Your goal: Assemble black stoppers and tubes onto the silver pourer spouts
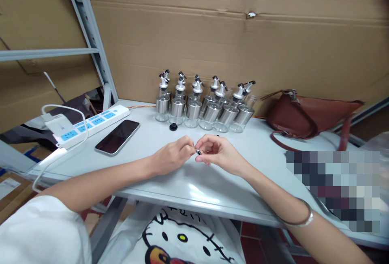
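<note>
My right hand [220, 152] pinches a small silver-and-black part [198, 151] between thumb and fingers, above the front middle of the table. Close against it, my left hand [176, 154] is closed, with its fingertips at the left end of that part; whatever lies inside its fingers is hidden. Beyond the hands stand several glass oil bottles [193, 112] with steel sleeves and silver-and-black pour spouts. A black stopper [173, 126] lies on the table in front of them. Another small dark piece [218, 136] shows just behind my right hand, mostly covered.
On the left are a phone [118, 137] and a white power strip [94, 124] with a charger [59, 125] and cable. A brown leather bag [313, 114] lies at the right. Cardboard [182, 24] backs the grey table [146, 128]; a blurred-out patch covers the right side.
</note>
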{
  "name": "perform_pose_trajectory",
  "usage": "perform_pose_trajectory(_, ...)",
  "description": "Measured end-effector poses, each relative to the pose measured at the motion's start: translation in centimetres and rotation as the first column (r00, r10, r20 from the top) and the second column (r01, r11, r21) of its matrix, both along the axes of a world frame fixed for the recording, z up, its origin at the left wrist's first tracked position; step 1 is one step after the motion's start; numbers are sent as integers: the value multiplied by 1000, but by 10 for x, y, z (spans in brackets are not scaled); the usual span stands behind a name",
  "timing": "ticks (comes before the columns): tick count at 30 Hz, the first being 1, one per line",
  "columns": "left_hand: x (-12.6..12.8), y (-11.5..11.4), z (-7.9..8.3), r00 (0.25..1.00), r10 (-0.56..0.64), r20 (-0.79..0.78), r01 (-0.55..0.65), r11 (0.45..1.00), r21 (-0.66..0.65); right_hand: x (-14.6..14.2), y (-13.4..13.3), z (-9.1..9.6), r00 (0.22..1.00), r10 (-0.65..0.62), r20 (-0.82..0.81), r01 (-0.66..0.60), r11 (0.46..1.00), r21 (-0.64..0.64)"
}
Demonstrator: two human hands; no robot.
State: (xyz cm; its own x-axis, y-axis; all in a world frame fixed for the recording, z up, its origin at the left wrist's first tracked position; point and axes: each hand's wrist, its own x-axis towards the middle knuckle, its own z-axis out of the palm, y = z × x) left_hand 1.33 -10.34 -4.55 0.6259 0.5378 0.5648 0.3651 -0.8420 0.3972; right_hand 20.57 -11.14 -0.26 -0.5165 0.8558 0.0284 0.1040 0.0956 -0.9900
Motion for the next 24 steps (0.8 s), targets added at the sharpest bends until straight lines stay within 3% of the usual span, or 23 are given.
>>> perform_pose_trajectory(10, -4, 9, -5, 997, -68, -44, 68, 998, 8, 5, 6, -5, 998, 68, -11, -68, 997, -45)
perform_pose_trajectory(16, -7, 22, 13, 995, -40, -89, 53, 988, 144, 8, 13, -9, 999, -44, -22, 44, 999, 30)
perform_pose_trajectory(20, -22, 42, 19, 976, 170, -139, -148, 977, 152, 16, 16, -4, 997, -76, 15, 74, 994, 77)
perform_pose_trajectory(24, -39, 68, 4, 916, 325, -235, -317, 946, 71, 19, 18, -4, 1000, 1, 9, -2, 1000, 11)
